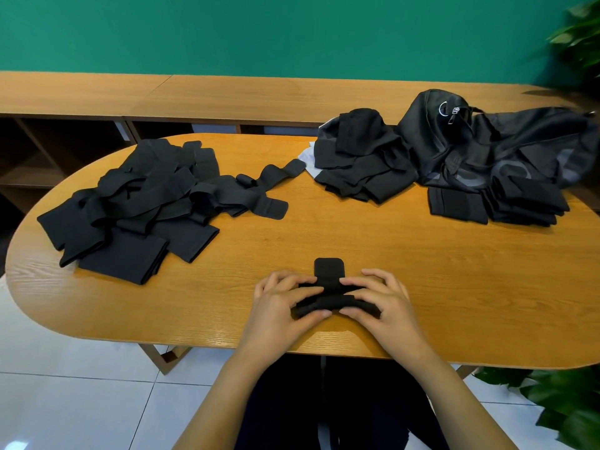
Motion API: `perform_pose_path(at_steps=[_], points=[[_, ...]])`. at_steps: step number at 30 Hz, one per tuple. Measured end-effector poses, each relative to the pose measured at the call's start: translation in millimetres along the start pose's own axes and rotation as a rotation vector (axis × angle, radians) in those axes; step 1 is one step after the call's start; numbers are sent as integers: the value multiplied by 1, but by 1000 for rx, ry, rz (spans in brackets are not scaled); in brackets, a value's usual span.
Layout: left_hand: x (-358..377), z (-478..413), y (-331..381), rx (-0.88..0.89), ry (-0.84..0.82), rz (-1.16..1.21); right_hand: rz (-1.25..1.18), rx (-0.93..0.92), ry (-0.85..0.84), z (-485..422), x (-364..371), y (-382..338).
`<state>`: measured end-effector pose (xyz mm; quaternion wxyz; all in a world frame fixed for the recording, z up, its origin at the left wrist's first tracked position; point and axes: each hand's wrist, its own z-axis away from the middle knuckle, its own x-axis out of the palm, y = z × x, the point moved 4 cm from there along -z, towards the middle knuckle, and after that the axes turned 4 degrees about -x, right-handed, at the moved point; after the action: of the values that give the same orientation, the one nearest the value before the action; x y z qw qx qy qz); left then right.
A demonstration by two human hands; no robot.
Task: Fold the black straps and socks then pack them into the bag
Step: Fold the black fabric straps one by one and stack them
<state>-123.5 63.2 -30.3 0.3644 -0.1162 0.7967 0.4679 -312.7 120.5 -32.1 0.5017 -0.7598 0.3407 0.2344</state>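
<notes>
A black strap (328, 280) lies folded at the table's near edge, its rounded tab end pointing away from me. My left hand (282, 306) pinches its left side and my right hand (380, 303) pinches its right side, thumbs under the near fold. A loose heap of black straps and flat black pieces (146, 203) covers the left of the table. Folded black socks (360, 164) are piled at the back right. The black mesh bag (487, 147) lies beside them, zipper pull on top. Another stack of folded black pieces (506, 199) sits in front of the bag.
The oval wooden table (324, 228) stands before a low wooden shelf (97, 102) and a green wall. A white cloth (306, 157) peeks from under the sock pile. Potted plants (571, 407) stand at the right, near and far.
</notes>
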Motion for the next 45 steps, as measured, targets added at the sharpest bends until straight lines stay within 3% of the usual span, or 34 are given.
perform_pose_path(at_steps=[17, 23, 32, 39, 45], points=[[-1, 1, -2, 13, 26, 36, -9, 82, 9, 0, -3, -3], [-4, 1, 0, 0, 87, 47, -63, 200, -34, 1, -4, -3], [-6, 4, -6, -162, 138, 98, -105, 316, 59, 3, -5, 4], [-9, 2, -3, -203, 212, -43, -67, 309, 119, 3, -7, 4], [-7, 2, -5, -249, 171, -122, 88, 327, 28, -2, -6, 1]])
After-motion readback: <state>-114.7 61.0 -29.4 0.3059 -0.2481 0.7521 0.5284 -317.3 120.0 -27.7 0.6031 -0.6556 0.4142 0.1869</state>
